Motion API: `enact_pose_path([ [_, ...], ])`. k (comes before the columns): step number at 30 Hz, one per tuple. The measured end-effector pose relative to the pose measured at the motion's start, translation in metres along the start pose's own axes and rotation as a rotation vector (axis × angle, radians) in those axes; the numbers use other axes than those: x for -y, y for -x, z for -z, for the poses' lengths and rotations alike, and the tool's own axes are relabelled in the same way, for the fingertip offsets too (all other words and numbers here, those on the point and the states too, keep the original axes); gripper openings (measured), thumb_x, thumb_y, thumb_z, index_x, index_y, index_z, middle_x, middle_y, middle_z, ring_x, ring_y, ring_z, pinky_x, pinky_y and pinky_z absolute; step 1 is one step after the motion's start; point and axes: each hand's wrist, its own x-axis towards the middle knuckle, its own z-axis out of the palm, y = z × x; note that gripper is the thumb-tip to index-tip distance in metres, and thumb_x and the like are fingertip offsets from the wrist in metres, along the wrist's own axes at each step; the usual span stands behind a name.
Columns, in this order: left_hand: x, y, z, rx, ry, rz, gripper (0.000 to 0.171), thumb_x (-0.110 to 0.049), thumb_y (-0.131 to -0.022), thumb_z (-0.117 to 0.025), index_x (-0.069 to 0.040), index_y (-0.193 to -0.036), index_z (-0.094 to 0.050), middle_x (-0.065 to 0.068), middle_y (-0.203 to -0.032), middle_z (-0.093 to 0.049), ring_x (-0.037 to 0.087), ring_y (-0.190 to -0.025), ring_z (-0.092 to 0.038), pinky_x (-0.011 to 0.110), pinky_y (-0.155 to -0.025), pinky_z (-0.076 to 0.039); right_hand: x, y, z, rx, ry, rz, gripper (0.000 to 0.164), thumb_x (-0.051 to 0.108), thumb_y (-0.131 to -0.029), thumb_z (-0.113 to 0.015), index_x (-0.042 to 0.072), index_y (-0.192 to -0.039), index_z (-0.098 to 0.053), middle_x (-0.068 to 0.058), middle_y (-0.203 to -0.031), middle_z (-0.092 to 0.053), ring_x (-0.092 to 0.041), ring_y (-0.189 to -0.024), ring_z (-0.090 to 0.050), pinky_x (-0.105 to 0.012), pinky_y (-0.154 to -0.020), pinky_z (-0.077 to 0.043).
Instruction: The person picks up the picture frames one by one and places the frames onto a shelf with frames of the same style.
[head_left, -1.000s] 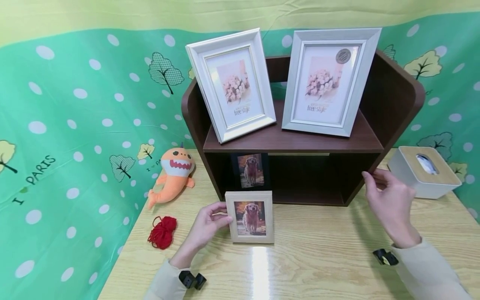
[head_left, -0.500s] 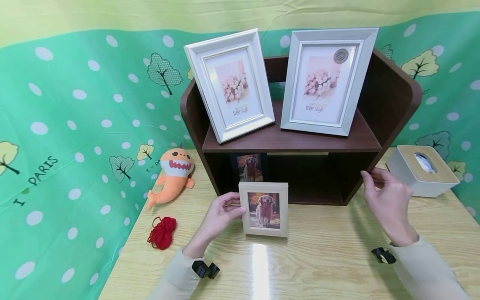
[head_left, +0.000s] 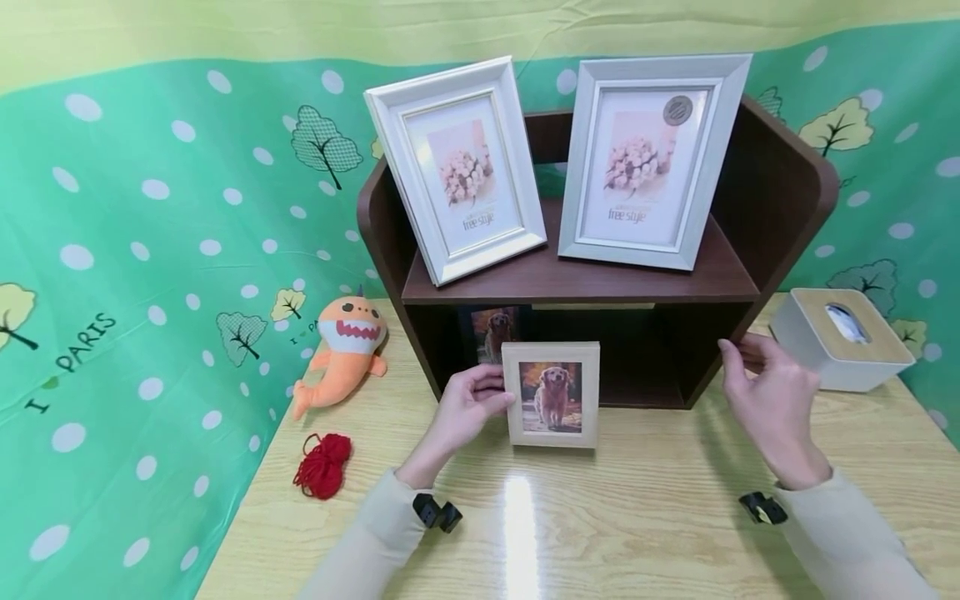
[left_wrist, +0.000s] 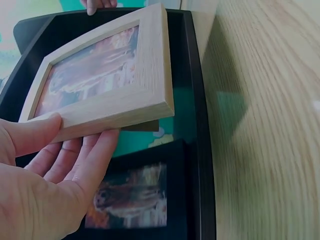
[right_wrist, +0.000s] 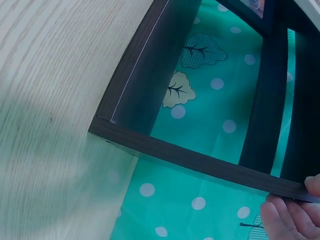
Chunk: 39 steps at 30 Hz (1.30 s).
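Note:
My left hand pinches the left side of a light wooden photo frame with a dog picture. In the left wrist view the thumb presses the front and the fingers lie behind. The frame is before the lower opening of a dark brown two-tier shelf. Partly hidden behind it, a black photo frame with a similar picture stands in the lower compartment's left part. My right hand grips the front edge of the shelf's right side panel, thumb inside and fingers outside, as the right wrist view shows.
On the upper tier lean a white photo frame and a grey-white photo frame. An orange plush shark and red yarn lie at left. At right stands a tissue box. A green patterned cloth hangs behind the table.
My left hand has carried the light wooden frame right and towards the shelf, covering more of the black frame. The right hand keeps its grip on the side panel.

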Motion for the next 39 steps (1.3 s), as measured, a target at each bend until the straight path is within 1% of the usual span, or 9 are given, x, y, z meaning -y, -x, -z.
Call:
enact_pose_path([
  [3,0.001,-0.008,-0.007,0.005,0.028,0.008,0.031,0.012,-0.084,-0.065,0.011,-0.115,-0.059,0.024,-0.1,-0.064,0.031,-0.088,-0.066,0.054,-0.075,-0.051,-0.001,0.0,0.0,-0.004,0.002,0.01,0.021,0.009,-0.088,-0.066,-0.012,-0.092,-0.066,-0.025,-0.082,-0.067,-0.038,-0.069,-0.063,-0.029,-0.07,-0.036],
  [8,-0.016,-0.015,-0.019,0.023,0.022,0.005,0.03,0.014,-0.085,-0.062,0.014,-0.115,-0.057,0.027,-0.102,-0.062,0.036,-0.091,-0.064,0.054,-0.078,-0.05,-0.002,0.0,-0.001,-0.014,0.002,0.015,0.022,0.009,-0.088,-0.065,-0.012,-0.092,-0.065,-0.025,-0.082,-0.067,-0.038,-0.068,-0.063,-0.019,-0.069,-0.033],
  [11,-0.025,-0.017,-0.027,0.013,-0.031,-0.007,0.03,0.013,-0.085,-0.062,0.014,-0.114,-0.058,0.026,-0.102,-0.063,0.035,-0.093,-0.063,0.046,-0.079,-0.053,-0.002,0.0,-0.001,-0.015,-0.001,0.009,0.022,0.009,-0.088,-0.065,-0.012,-0.092,-0.066,-0.025,-0.083,-0.067,-0.038,-0.069,-0.063,-0.021,-0.071,-0.033],
  [15,-0.027,-0.022,-0.035,0.012,-0.068,-0.035,0.028,0.012,-0.086,-0.062,0.014,-0.113,-0.057,0.026,-0.102,-0.063,0.035,-0.094,-0.063,0.038,-0.077,-0.054,-0.003,0.0,-0.001,-0.015,-0.003,0.006,0.022,0.009,-0.088,-0.065,-0.012,-0.092,-0.065,-0.026,-0.083,-0.067,-0.039,-0.069,-0.064,-0.027,-0.072,-0.035],
  [22,-0.031,-0.035,-0.043,0.006,-0.098,-0.053,0.026,0.01,-0.088,-0.059,0.015,-0.114,-0.056,0.027,-0.103,-0.062,0.038,-0.094,-0.062,0.046,-0.08,-0.052,-0.003,-0.002,-0.001,-0.015,-0.023,0.02,0.022,0.011,-0.089,-0.065,-0.011,-0.092,-0.065,-0.025,-0.085,-0.067,-0.039,-0.072,-0.065,-0.006,-0.074,-0.029],
  [25,-0.026,-0.043,-0.046,0.001,-0.116,-0.04,0.027,0.009,-0.089,-0.059,0.014,-0.115,-0.056,0.027,-0.105,-0.063,0.039,-0.095,-0.062,0.043,-0.079,-0.053,-0.003,-0.004,-0.002,-0.019,-0.021,0.025,0.022,0.011,-0.089,-0.065,-0.011,-0.091,-0.065,-0.025,-0.084,-0.067,-0.039,-0.071,-0.065,-0.012,-0.075,-0.031],
  [30,-0.004,-0.055,-0.051,-0.015,-0.124,-0.021,0.028,0.006,-0.089,-0.061,0.012,-0.116,-0.057,0.023,-0.106,-0.064,0.034,-0.095,-0.063,0.032,-0.075,-0.053,-0.004,-0.004,-0.002,-0.018,-0.011,0.033,0.021,0.009,-0.088,-0.066,-0.012,-0.09,-0.065,-0.026,-0.082,-0.066,-0.039,-0.069,-0.064,-0.037,-0.073,-0.039],
  [32,0.0,-0.057,-0.053,-0.029,-0.128,-0.021,0.028,0.005,-0.089,-0.063,0.009,-0.116,-0.058,0.02,-0.105,-0.065,0.029,-0.093,-0.063,0.03,-0.074,-0.053,-0.004,-0.004,-0.002,-0.016,-0.009,0.04,0.021,0.009,-0.088,-0.066,-0.012,-0.089,-0.065,-0.026,-0.082,-0.066,-0.04,-0.069,-0.064,-0.042,-0.071,-0.039],
  [39,0.0,-0.064,-0.065,-0.065,-0.152,-0.055,0.024,-0.001,-0.09,-0.064,0.002,-0.113,-0.062,0.012,-0.103,-0.066,0.02,-0.093,-0.063,0.028,-0.075,-0.052,-0.005,0.0,-0.003,-0.015,-0.008,0.045,0.021,0.009,-0.088,-0.066,-0.012,-0.091,-0.065,-0.026,-0.083,-0.067,-0.04,-0.071,-0.065,-0.042,-0.07,-0.04],
])
